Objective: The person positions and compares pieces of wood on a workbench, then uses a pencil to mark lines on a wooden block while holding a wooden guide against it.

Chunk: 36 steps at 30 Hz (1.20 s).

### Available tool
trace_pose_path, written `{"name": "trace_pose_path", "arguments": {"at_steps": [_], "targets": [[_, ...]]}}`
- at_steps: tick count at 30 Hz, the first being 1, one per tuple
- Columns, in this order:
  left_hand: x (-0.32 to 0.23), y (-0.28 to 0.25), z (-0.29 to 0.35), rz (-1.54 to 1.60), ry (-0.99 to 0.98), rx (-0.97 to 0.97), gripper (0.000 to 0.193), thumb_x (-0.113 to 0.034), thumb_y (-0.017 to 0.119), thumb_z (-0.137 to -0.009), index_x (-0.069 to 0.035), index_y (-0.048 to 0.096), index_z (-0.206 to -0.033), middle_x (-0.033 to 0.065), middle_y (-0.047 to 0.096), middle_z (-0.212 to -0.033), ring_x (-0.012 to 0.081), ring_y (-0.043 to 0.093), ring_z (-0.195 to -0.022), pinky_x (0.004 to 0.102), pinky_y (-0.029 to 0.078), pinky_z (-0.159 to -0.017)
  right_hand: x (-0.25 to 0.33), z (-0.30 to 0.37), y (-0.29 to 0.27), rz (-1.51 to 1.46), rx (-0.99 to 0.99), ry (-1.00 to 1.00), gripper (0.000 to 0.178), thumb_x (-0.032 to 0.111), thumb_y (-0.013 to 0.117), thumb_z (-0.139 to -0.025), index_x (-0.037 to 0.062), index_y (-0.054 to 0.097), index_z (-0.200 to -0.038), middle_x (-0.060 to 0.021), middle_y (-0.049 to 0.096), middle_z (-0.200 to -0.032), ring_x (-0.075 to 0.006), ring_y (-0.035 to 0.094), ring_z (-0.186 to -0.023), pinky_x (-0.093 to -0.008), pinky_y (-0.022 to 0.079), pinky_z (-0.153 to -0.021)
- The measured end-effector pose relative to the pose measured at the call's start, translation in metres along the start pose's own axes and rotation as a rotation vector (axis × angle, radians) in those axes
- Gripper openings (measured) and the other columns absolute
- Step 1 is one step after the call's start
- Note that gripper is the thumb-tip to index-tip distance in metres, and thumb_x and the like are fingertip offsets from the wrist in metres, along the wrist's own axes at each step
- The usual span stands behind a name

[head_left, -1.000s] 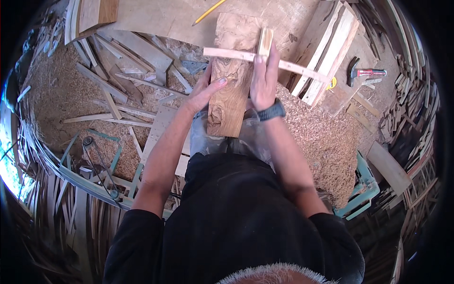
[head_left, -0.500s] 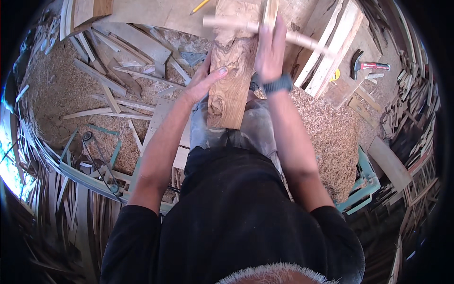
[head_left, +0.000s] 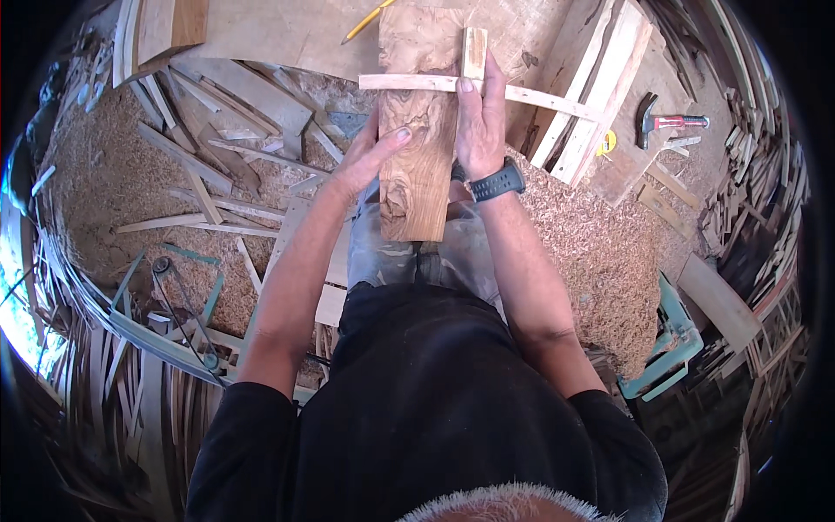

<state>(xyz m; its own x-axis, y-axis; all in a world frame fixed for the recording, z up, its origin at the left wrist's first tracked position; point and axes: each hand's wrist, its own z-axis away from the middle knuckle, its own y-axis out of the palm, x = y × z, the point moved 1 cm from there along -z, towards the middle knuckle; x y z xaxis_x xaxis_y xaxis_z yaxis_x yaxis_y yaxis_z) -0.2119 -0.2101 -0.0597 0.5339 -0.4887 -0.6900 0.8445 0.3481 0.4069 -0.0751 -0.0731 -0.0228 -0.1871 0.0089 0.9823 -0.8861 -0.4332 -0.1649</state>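
A long brown board (head_left: 419, 187) with swirling dark grain stretches away from me over my lap. My left hand (head_left: 364, 159) is closed on its left edge, with the thumb on the upper face and the fingers hidden beneath. Across the board's far part lies a pale, thin wooden strip (head_left: 544, 98), joined or crossed by a short wooden block (head_left: 474, 54); together they look like a wooden square. My right hand (head_left: 481, 126) grips this at the crossing, thumb on the strip, beside the board's right edge.
A yellow pencil (head_left: 365, 21) lies on the pale worktop (head_left: 278, 30) ahead. Thick pale timbers (head_left: 600, 87) and a hammer (head_left: 670, 122) are at the right. Offcuts (head_left: 187, 157) and shavings (head_left: 600, 261) cover the left and right sides. Green metal frames (head_left: 665, 348) stand low on both sides.
The strip and block have shifted left and nearer to me over the board, with my right hand on them. My left hand keeps its hold on the board.
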Motion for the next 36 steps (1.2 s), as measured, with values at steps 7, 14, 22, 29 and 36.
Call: {"name": "trace_pose_path", "arguments": {"at_steps": [7, 14, 22, 29, 36], "targets": [[-0.006, -0.004, 0.006, -0.066, 0.057, 0.034, 0.105, -0.041, 0.073, -0.092, 0.005, 0.011, -0.163, 0.0221, 0.036, -0.161, 0.0288, 0.035, -0.149, 0.0392, 0.027, -0.123, -0.003, -0.024, 0.006, 0.240, -0.084, -0.107, 0.062, 0.031, 0.041, -0.109, 0.0000, 0.025, -0.160, -0.0289, 0.049, -0.149, -0.0373, 0.049, -0.140, -0.0445, 0.037, -0.118], [0.004, -0.013, 0.012, -0.169, 0.039, 0.057, 0.108, -0.039, 0.073, -0.090, 0.002, 0.007, -0.165, 0.0222, 0.028, -0.166, 0.0288, 0.027, -0.154, 0.0393, 0.023, -0.125, -0.011, -0.063, 0.004, 0.197, -0.164, -0.002, 0.061, 0.028, 0.044, -0.108, -0.0017, 0.027, -0.158, -0.0290, 0.047, -0.151, -0.0379, 0.048, -0.140, -0.0450, 0.035, -0.120], [0.005, -0.007, 0.014, -0.182, 0.029, 0.065, 0.113, -0.044, 0.073, -0.088, 0.002, 0.004, -0.165, 0.0242, 0.025, -0.167, 0.0302, 0.025, -0.155, 0.0388, 0.021, -0.126, 0.002, -0.068, -0.007, 0.211, -0.136, 0.013, 0.061, 0.032, 0.042, -0.109, 0.0056, 0.026, -0.162, -0.0281, 0.037, -0.159, -0.0384, 0.036, -0.149, -0.0460, 0.030, -0.124], [0.001, -0.006, 0.014, -0.134, 0.018, 0.067, 0.116, -0.043, 0.076, -0.087, 0.001, 0.002, -0.165, 0.0241, 0.027, -0.166, 0.0300, 0.027, -0.154, 0.0384, 0.022, -0.125, 0.013, 0.014, 0.005, 0.110, -0.114, -0.011, 0.062, 0.031, 0.036, -0.109, -0.0007, 0.024, -0.161, -0.0311, 0.036, -0.159, -0.0417, 0.039, -0.147, -0.0471, 0.028, -0.125], [0.003, -0.006, 0.013, -0.155, -0.022, 0.087, 0.114, -0.039, 0.077, -0.088, 0.002, 0.004, -0.165, 0.0239, 0.026, -0.166, 0.0292, 0.025, -0.155, 0.0377, 0.021, -0.126, 0.000, -0.052, -0.008, 0.105, -0.239, 0.078, 0.067, 0.041, 0.046, -0.108, -0.0034, 0.033, -0.157, -0.0275, 0.045, -0.152, -0.0334, 0.044, -0.142, -0.0440, 0.033, -0.120]]}}
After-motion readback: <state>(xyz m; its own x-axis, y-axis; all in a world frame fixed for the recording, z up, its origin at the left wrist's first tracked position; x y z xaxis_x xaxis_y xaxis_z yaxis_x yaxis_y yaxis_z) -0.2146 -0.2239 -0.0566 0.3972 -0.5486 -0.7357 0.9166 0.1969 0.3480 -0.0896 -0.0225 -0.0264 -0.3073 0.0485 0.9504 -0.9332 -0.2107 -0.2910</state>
